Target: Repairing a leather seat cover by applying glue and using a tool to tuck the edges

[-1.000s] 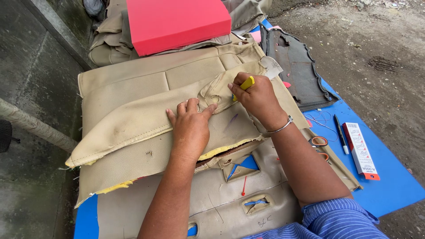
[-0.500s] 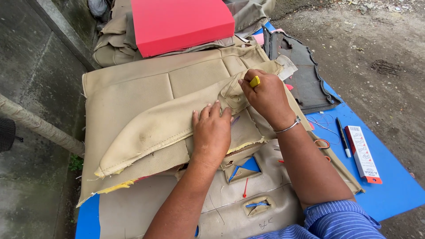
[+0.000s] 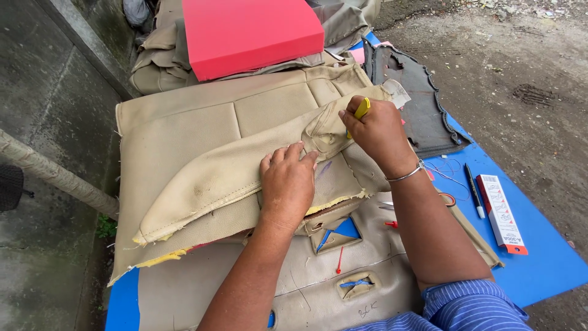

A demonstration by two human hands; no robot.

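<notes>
Outside, I am working at a blue table (image 3: 545, 270) standing on rough concrete ground. On it I am pressing my left hand (image 3: 286, 184), flat and open, on a folded beige seat cover (image 3: 208, 178). My right hand (image 3: 376, 132) is closing around a small yellow tool (image 3: 361, 109) at the cover's upper fold. Behind, a red foam block (image 3: 251, 34) is lying on more covers.

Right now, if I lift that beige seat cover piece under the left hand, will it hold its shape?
Probably not. The beige seat cover piece drapes and folds where the left hand presses it, so it likely flops. Its frayed edge with yellow foam backing suggests it is soft and fairly light. The right hand bunches it easily, gripping a yellow tool.
</notes>
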